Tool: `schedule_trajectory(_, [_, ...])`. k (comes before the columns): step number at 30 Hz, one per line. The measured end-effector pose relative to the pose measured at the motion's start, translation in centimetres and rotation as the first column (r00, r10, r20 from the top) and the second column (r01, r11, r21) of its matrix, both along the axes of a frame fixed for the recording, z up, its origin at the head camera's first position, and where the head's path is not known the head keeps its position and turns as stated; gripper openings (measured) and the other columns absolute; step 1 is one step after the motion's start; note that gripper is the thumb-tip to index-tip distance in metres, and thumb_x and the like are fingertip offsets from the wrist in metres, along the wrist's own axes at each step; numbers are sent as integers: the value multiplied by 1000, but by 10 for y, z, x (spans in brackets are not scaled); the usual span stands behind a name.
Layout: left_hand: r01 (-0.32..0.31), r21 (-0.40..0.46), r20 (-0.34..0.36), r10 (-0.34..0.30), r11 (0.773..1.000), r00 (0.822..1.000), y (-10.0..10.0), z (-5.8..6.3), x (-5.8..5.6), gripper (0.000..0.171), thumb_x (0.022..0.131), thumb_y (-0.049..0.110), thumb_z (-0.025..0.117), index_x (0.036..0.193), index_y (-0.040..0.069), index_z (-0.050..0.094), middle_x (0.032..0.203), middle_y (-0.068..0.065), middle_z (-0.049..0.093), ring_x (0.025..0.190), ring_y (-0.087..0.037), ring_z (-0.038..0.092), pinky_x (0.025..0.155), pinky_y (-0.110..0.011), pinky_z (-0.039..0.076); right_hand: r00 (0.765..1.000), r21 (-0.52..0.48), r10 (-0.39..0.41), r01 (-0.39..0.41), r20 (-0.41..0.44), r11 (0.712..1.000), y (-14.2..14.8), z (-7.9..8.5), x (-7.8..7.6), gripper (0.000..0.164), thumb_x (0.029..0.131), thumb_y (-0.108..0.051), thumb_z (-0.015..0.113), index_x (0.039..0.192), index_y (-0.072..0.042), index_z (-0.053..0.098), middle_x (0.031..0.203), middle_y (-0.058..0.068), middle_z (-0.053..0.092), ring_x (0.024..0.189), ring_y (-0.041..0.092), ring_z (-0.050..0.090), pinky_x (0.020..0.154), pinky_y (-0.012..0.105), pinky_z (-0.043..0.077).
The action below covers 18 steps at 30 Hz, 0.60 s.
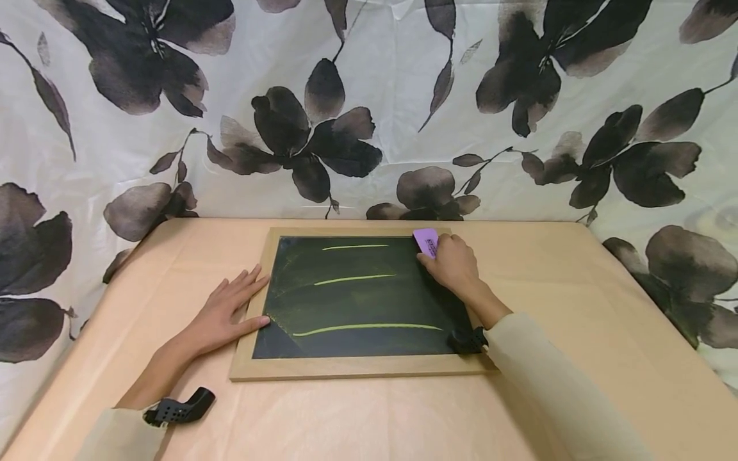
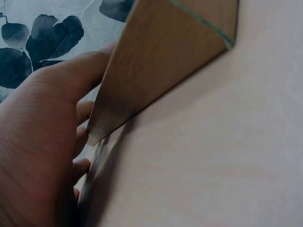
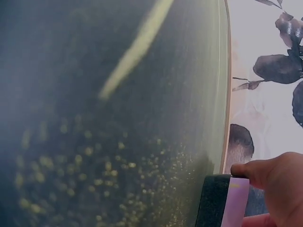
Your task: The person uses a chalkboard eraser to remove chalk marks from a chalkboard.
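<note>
A small chalkboard (image 1: 357, 298) in a wooden frame (image 1: 323, 370) lies on the table, with three yellow chalk lines across it. My left hand (image 1: 225, 314) rests at the frame's left side, fingers spread, thumb reaching over the edge; the left wrist view shows that hand (image 2: 42, 132) against the wood (image 2: 161, 52). At the board's upper right, my right hand (image 1: 455, 262) grips a purple chalkboard eraser (image 1: 425, 241). In the right wrist view the eraser (image 3: 235, 201) has its dark felt side against the board, near yellow chalk specks (image 3: 109, 175).
The table (image 1: 369, 416) has a plain light-orange cover. Behind it hangs a white cloth (image 1: 403, 96) printed with dark flowers. Black straps with camera mounts (image 1: 180, 406) sit on both wrists.
</note>
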<state>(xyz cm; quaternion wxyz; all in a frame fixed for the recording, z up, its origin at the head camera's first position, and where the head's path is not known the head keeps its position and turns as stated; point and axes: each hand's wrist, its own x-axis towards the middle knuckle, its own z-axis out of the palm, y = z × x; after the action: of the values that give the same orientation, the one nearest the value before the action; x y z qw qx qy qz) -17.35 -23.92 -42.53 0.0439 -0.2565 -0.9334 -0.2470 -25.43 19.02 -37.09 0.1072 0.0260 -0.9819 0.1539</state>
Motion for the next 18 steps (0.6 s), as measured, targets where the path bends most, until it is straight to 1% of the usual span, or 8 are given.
schedule_trajectory(4, [-1,6,-4,1,1000,1000,0,-1,3,77,88,44,65,151,13,32,157,-14,18,142,-40,15,109,-60,6,1000,3,13,-13,-7,1000,0,-2,1,53,85,-34,68,108,13,59,86,21,56,72,33,55,61,46,46])
schedule_trajectory(11, [-32,-1,-9,32,1000,999,5,-2,18,78,87,44,66,151,12,33,157,-15,18,141,-41,15,109,-61,7,998,4,59,-59,-29,998,-1,-5,6,53,85,-35,68,107,12,60,86,18,55,71,31,55,61,46,47])
schedule_trajectory(18, [-48,-8,-15,48,999,999,15,-4,31,79,87,45,66,151,13,32,157,-15,17,142,-40,14,109,-61,6,997,-7,62,-63,-51,998,2,-8,15,51,84,-35,70,104,11,61,86,18,54,70,32,55,60,46,47])
